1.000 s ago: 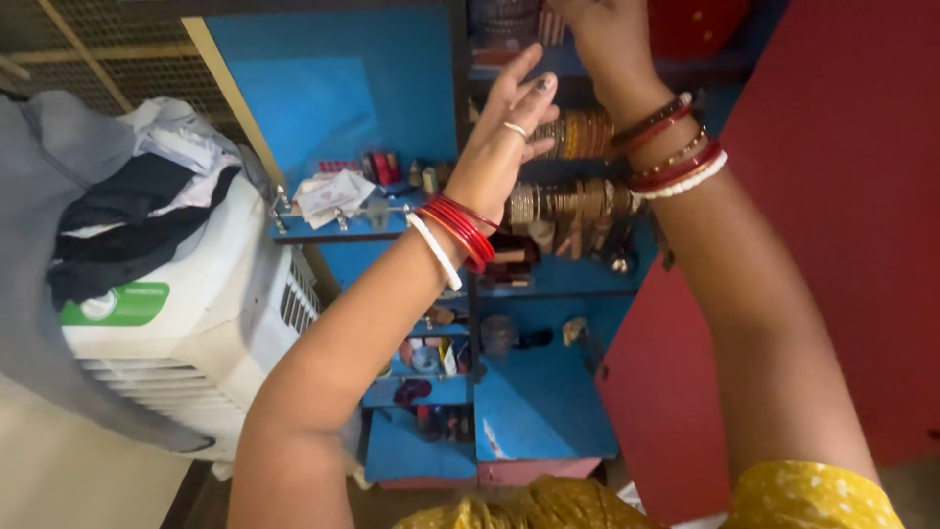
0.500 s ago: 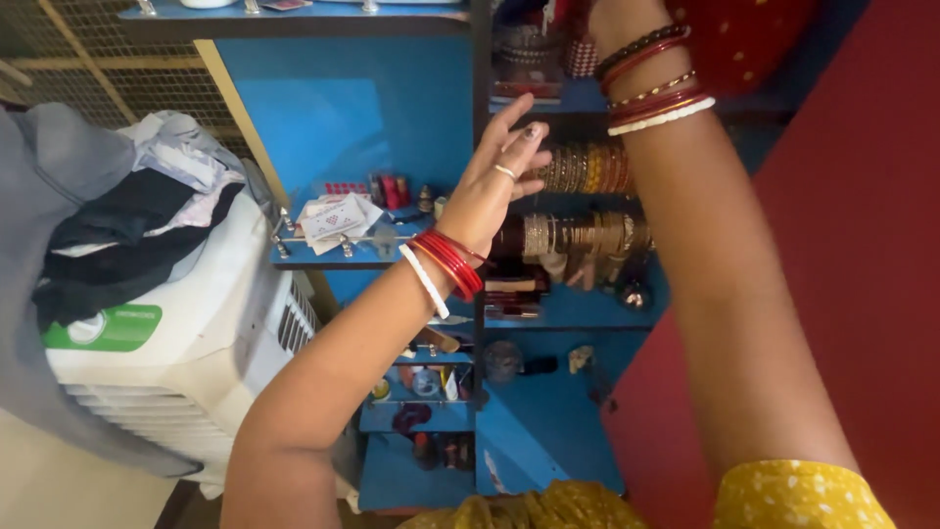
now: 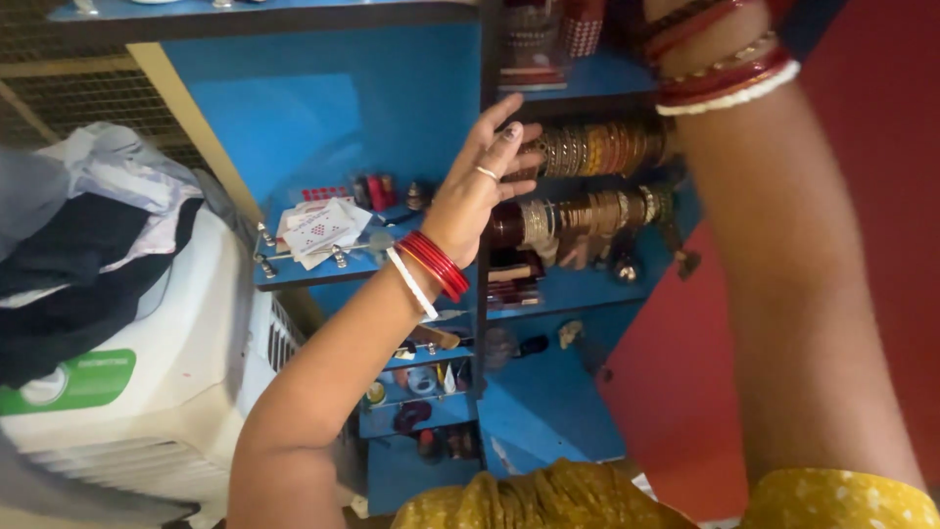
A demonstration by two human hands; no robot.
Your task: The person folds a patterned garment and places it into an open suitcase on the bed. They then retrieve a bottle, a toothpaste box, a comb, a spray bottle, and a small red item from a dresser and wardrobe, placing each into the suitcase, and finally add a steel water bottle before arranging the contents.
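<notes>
My left hand (image 3: 485, 186) is raised with its fingers apart and holds nothing. Its fingertips are at the dark upright divider of a blue shelf cabinet (image 3: 333, 108), right beside a rod of gold bangles (image 3: 597, 147). A second rod of bangles (image 3: 578, 211) hangs just below. Red and white bangles (image 3: 431, 269) sit on my left wrist. My right forearm (image 3: 783, 255) reaches up past the shelves, and its wrist carries red, gold and white bangles (image 3: 725, 69). The right hand itself is cut off by the top of the picture.
White card packets (image 3: 318, 230) and small red bottles (image 3: 372, 191) lie on a left shelf. Lower shelves (image 3: 421, 382) hold small items. A white air cooler (image 3: 147, 392) with piled clothes (image 3: 78, 245) stands at left. A red door (image 3: 881, 196) is at right.
My right hand has risen out of the top of the picture. My left hand has shifted a little closer to the bangle rods, fingers still spread.
</notes>
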